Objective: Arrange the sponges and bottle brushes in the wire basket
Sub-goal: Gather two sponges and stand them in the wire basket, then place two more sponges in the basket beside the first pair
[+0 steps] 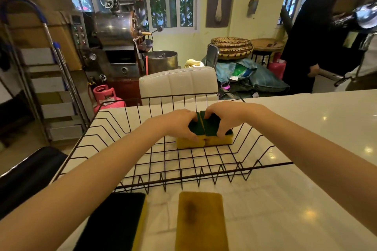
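Observation:
A black wire basket [204,177] stands on the white marble counter. Inside it, toward the far side, two yellow sponges with green scouring tops lie side by side, the left sponge [190,142] touching the right sponge [219,140]. My left hand [179,124] grips the left sponge from above and my right hand [226,115] grips the right one. In front of the basket on the counter lie a sponge with its dark green side up [114,222] and a sponge with its stained yellow side up [201,220]. No bottle brush is in view.
The counter [306,199] stretches to the right. A white cushioned chair [177,83] stands behind the basket, a black seat [26,173] at the left. A person in black [310,36] stands at the back right, near a roasting machine, a pink gas cylinder and woven trays.

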{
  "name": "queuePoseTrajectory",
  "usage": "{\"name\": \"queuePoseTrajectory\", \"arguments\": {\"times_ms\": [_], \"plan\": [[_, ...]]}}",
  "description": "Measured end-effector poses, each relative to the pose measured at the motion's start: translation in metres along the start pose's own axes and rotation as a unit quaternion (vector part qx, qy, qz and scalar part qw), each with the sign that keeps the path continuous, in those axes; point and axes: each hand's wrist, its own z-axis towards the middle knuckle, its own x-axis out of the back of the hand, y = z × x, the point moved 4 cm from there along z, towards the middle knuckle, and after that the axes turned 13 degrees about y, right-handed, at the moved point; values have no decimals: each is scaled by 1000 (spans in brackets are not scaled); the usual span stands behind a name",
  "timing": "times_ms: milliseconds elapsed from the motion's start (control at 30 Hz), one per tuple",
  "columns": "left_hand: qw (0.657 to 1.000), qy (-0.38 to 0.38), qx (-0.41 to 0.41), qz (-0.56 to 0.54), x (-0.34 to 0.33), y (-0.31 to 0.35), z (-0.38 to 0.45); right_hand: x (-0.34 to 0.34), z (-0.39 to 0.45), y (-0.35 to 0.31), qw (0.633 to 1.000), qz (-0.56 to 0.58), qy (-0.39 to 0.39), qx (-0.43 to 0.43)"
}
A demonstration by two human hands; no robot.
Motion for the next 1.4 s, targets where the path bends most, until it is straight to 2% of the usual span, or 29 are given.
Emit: {"name": "queuePoseTrajectory", "arguments": {"times_ms": [100, 267, 433, 600, 700, 800, 967, 1167, 1267, 1400], "plan": [[999, -27, 1, 28, 5, 2, -6, -3, -5, -6, 999, -40, 18, 11], [999, -39, 8, -14, 40, 16, -44, 14, -39, -31, 993, 59, 102, 25], [998, 28, -32, -54, 70, 29, -98, 44, -90, -65, 965, 171, 186, 66], [989, 100, -52, -99, 65, 37, -163, 39, -147, -103, 939, 217, 245, 106], [984, 128, -57, -106, 59, 35, -193, 25, -171, -120, 935, 231, 227, 146], [981, 148, -40, -123, 47, 31, -220, 8, -185, -131, 944, 223, 172, 172], [982, 164, -26, -93, 19, 31, -242, -16, -192, -143, 968, 136, 90, 193], [989, 144, 20, -37, 5, 11, -247, -39, -191, -143, 979, -4, 110, 170], [989, 137, 39, -47, 5, 1, -248, -45, -193, -145, 981, -11, 106, 161], [992, 82, 60, -73, 2, -1, -250, -48, -193, -149, 978, -29, 114, 172]]}}
